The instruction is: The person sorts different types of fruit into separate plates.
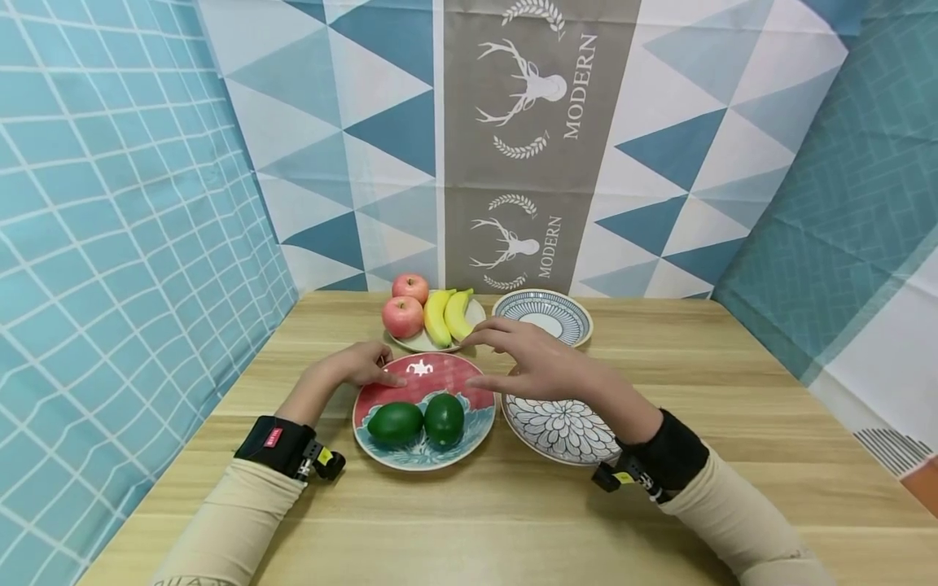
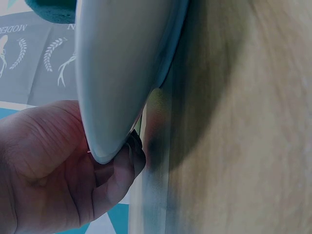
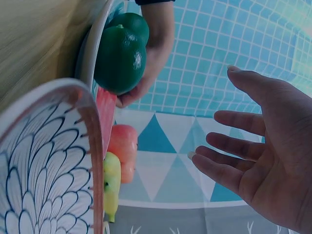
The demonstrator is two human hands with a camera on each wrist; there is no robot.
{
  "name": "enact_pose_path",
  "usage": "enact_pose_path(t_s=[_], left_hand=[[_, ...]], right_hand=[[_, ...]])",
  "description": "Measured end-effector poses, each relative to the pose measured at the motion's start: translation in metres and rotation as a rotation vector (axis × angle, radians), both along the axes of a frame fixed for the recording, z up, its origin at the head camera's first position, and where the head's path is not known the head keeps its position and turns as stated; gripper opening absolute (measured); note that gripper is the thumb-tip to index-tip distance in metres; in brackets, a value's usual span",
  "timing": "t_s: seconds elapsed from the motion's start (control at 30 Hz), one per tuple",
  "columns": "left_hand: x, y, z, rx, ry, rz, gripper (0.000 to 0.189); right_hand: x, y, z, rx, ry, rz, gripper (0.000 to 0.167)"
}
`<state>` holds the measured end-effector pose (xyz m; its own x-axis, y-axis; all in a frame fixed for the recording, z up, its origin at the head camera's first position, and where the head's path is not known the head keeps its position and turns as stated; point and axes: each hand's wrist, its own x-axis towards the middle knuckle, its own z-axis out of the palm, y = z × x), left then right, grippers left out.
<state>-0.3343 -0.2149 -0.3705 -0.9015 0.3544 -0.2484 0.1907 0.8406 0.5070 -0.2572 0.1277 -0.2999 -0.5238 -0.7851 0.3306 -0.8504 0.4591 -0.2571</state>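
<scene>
My left hand [image 1: 361,365] grips the left rim of a red and blue plate [image 1: 440,370], thumb on top. In the left wrist view, the curled fingers [image 2: 114,187] reach under the rim of this plate. Two dark green avocados [image 1: 396,423] lie side by side on its near half. My right hand [image 1: 538,362] hovers over the gap between that plate and a white plate with a petal pattern [image 1: 560,431]. Its fingers are spread and relaxed in the right wrist view, holding nothing.
Behind, a small white plate [image 1: 476,313] carries two apples [image 1: 403,316] and two bananas [image 1: 437,319]. To its right sits a blue-patterned dish [image 1: 545,313], partly behind the right hand. All stand on a wooden table [image 1: 469,529] before a patterned cloth backdrop [image 1: 396,122].
</scene>
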Motion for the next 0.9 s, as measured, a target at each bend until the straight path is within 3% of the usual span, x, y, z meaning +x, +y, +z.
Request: enact_pose_path(t_s=[0.27,0.57,0.9], left_hand=[[0.001,0.001,0.002,0.012,-0.001,-0.009,0.033],[0.0,0.001,-0.002,0.002,0.024,-0.014,0.037],[0.001,0.002,-0.001,0.005,-0.006,0.013,0.035]], right_hand=[[-0.003,0.019,-0.004,-0.003,-0.049,-0.014,0.054],[-0.004,0.037,-0.01,-0.002,-0.061,-0.052,0.059],[-0.009,0.061,-0.017,0.069,0.031,-0.193,0.054]])
